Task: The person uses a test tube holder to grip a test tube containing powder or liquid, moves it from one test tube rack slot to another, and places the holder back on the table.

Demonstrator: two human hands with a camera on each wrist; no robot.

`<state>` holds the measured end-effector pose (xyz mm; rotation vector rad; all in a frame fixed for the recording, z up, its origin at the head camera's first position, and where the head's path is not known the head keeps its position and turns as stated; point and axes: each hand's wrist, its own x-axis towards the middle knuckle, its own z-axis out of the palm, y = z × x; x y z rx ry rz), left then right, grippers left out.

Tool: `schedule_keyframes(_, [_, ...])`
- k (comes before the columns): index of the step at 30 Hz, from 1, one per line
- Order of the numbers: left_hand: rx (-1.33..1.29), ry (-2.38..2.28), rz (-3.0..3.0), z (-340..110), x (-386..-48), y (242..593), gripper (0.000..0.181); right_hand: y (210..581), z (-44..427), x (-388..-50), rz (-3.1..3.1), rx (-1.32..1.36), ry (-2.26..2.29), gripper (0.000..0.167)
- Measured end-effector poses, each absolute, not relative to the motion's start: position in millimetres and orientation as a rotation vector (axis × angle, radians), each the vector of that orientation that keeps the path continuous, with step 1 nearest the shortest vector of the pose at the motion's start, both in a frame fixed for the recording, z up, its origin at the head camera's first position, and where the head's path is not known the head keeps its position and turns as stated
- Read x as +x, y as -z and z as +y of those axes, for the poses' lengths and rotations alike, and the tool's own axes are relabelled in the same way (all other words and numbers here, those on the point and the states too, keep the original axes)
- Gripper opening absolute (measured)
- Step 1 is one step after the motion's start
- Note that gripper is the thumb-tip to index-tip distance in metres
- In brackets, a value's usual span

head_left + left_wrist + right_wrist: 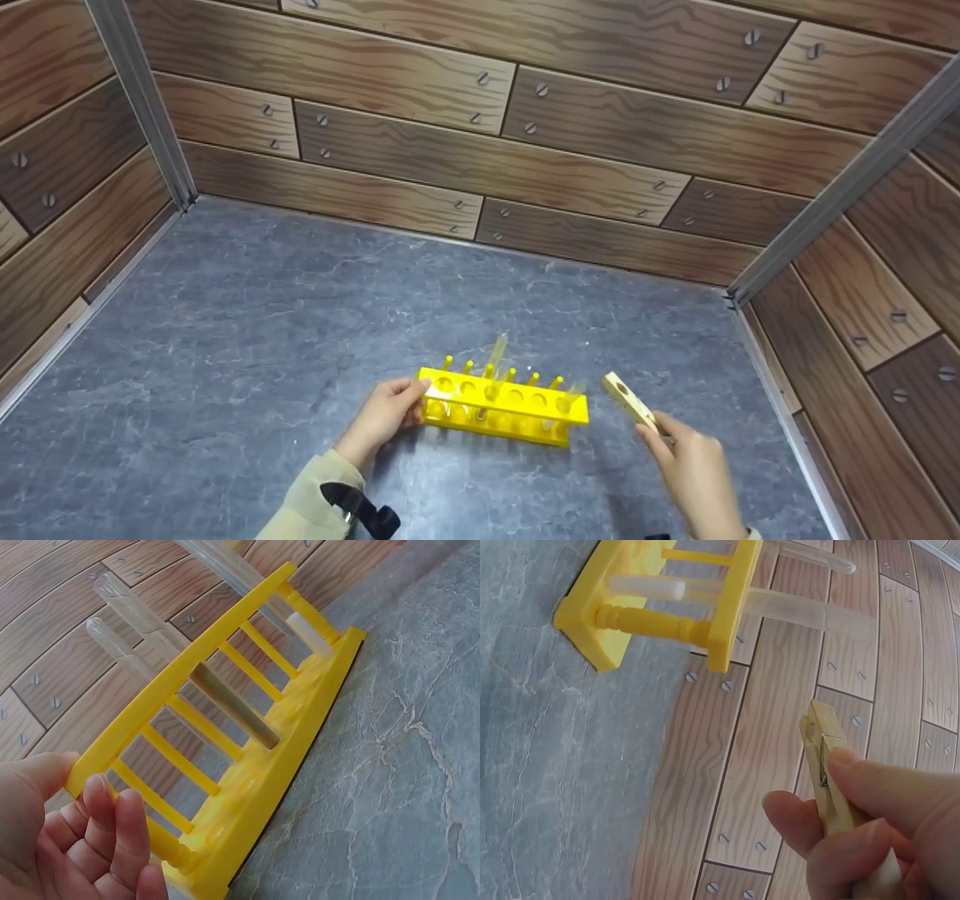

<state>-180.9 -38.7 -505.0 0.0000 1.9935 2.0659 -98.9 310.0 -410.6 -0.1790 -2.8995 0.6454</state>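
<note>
My left hand (384, 414) grips the left end of a yellow test tube rack (517, 406), thumb on its top bar. One clear test tube (498, 351) rises from the middle of the rack, and another tube (574, 396) stands at its right end. In the left wrist view, brownish contents (236, 706) show in the middle tube and white contents (309, 634) in the end one. To the right of the rack, my right hand (694, 466) holds a wooden test tube clamp (630, 402) by its handle, its tip apart from the tubes. A metal spring (825, 760) crosses the clamp.
The rack stands on a grey marbled tabletop (262, 322). Wood-patterned panels (397, 165) wall in the back and both sides, with metal corner strips (142, 105) between them. A black strap (360, 511) is on the left wrist.
</note>
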Motion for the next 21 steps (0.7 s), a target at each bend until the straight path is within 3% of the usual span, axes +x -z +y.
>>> schedule_keyframes(21, [-0.036,-2.088,1.949,-37.9,-180.2,504.9,0.031,412.0,300.6,-99.8,-2.879,-0.085,-0.633,0.029])
